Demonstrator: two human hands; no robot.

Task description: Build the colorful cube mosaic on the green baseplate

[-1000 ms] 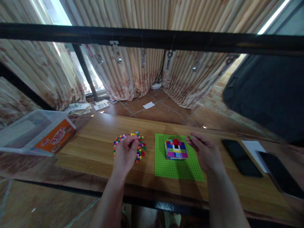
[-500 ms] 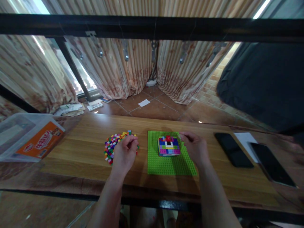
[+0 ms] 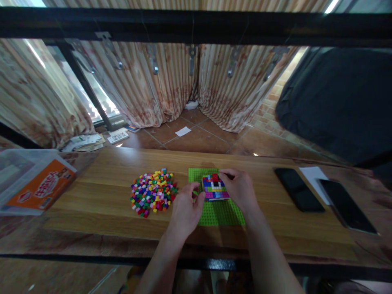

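A block of many-coloured toy bricks [image 3: 212,195] stands on a green studded baseplate [image 3: 211,216], with a red brick [image 3: 215,177] raised at its far side. My left hand [image 3: 187,208] is at the block's left side, thumb and forefinger apart, with nothing visible between them. Over the block's far right corner, my right hand [image 3: 240,188] is pinched, close to the red brick. Whatever lies between its fingertips is too small to make out. Left of the baseplate, a pile of small loose bricks [image 3: 153,192] is spread on the wooden board.
A clear plastic box [image 3: 27,159] with an orange label stands at the far left. To the right lie a black phone [image 3: 298,190], a white paper [image 3: 314,179] and a second dark phone [image 3: 347,206]. A dark rail [image 3: 196,26] crosses above the board.
My left hand has moved right, from the loose bricks to the block's left side, and its fingers have parted. My right hand has shifted left, onto the block's far right corner.
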